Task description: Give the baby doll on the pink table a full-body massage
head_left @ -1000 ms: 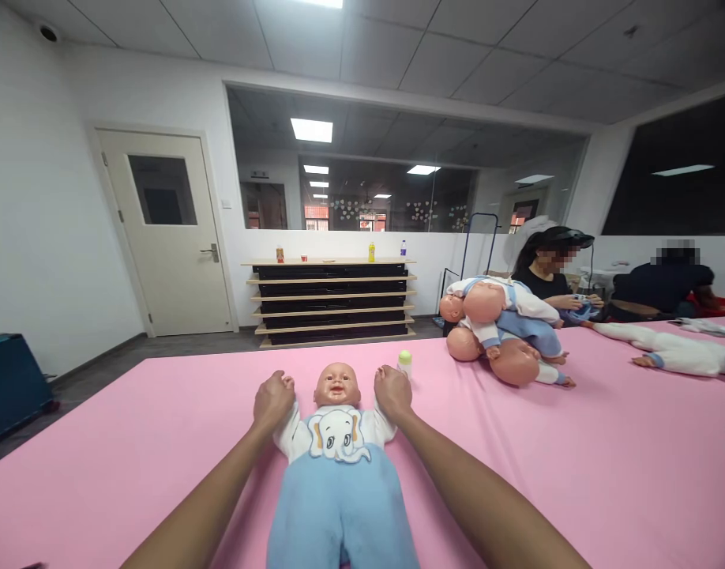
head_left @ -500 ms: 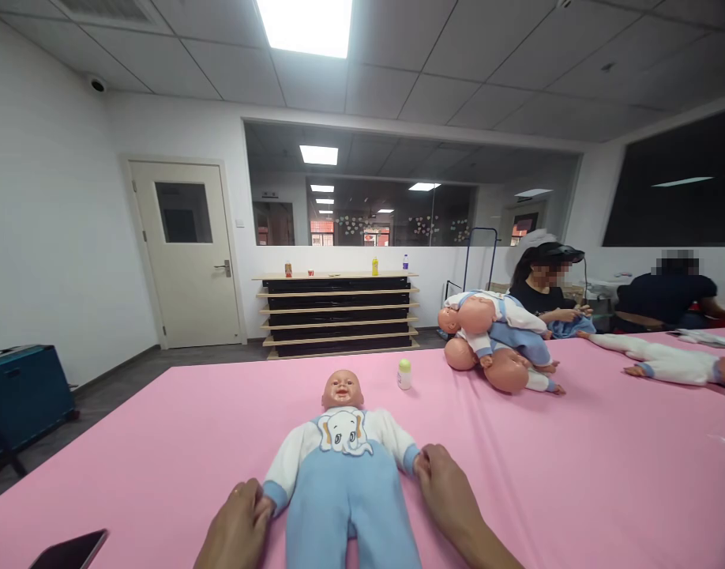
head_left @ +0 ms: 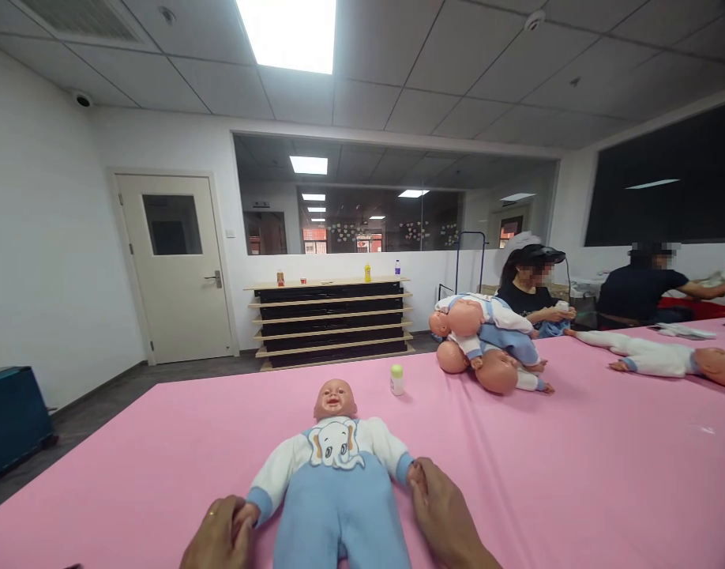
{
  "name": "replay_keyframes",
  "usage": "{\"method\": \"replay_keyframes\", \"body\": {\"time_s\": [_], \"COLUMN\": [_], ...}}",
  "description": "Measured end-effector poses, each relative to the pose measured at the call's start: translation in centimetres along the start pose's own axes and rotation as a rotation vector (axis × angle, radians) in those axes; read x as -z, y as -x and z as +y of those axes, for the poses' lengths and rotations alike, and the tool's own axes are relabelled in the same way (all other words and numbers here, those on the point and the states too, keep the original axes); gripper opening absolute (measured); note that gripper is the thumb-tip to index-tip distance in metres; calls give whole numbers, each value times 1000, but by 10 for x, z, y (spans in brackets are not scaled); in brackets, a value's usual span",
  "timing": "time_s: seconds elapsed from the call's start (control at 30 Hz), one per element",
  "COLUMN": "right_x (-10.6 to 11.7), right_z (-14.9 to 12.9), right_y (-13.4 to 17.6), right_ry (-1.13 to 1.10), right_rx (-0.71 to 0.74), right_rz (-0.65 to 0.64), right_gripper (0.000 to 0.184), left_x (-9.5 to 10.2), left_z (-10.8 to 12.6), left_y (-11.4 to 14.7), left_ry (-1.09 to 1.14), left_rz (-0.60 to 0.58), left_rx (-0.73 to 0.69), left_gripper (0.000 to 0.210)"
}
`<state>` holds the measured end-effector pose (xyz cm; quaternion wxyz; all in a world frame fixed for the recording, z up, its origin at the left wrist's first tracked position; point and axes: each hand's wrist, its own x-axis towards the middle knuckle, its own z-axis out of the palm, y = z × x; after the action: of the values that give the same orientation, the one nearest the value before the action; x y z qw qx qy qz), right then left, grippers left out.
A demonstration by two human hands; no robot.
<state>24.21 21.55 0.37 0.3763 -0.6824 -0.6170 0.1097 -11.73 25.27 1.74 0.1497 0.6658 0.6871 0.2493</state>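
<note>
A baby doll [head_left: 339, 482] lies on its back, head away from me, in a white and light-blue outfit with an elephant face on the chest. My left hand [head_left: 217, 533] is closed round the doll's hand at the left, just past the blue cuff. On the other side, my right hand [head_left: 442, 506] grips the doll's other hand between thumb and fingers. Both doll arms are spread out and down from its body. The lower legs run out of view at the bottom. Beyond the doll's head stands a small white bottle with a green cap [head_left: 396, 380].
The pink-covered table [head_left: 552, 458] bears a pile of dolls [head_left: 486, 340] at the back right and another doll [head_left: 664, 352] farther right. A person in a visor [head_left: 531, 292] handles something white; another person [head_left: 647, 280] sits beyond. A shelf unit [head_left: 332, 316] stands behind the table.
The view has shifted slightly, so the phone at lower left is almost out of frame. Both my hands still hold the doll's hands. The person in the visor now has a white thing in hand.
</note>
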Motion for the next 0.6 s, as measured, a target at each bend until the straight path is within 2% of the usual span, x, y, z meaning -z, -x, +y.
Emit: {"method": "replay_keyframes", "body": {"time_s": [0.13,0.23,0.33,0.43,0.5,0.6], "right_x": [18,6,-27,-68,-92,-117], "right_z": [-18,-29,-36,-35,-30,-16], "right_y": [-55,-115,-169,-202,-212,-217], "right_ry": [-79,-111,-91,101,200,253], "right_rx": [72,93,66,-6,-55,-100], "right_rz": [141,232,244,161,112,47], "right_gripper": [24,27,29,34,37,37], "left_x": [25,21,-1,-31,-52,-80], "left_z": [27,50,66,70,65,52], "left_y": [-48,-108,-170,-217,-234,-246], "left_ry": [26,21,-49,-166,-229,-262], "left_rz": [176,257,253,174,108,40], "left_rx": [-57,-141,-164,-123,-84,-51], "left_gripper": [43,42,37,35,34,31]}}
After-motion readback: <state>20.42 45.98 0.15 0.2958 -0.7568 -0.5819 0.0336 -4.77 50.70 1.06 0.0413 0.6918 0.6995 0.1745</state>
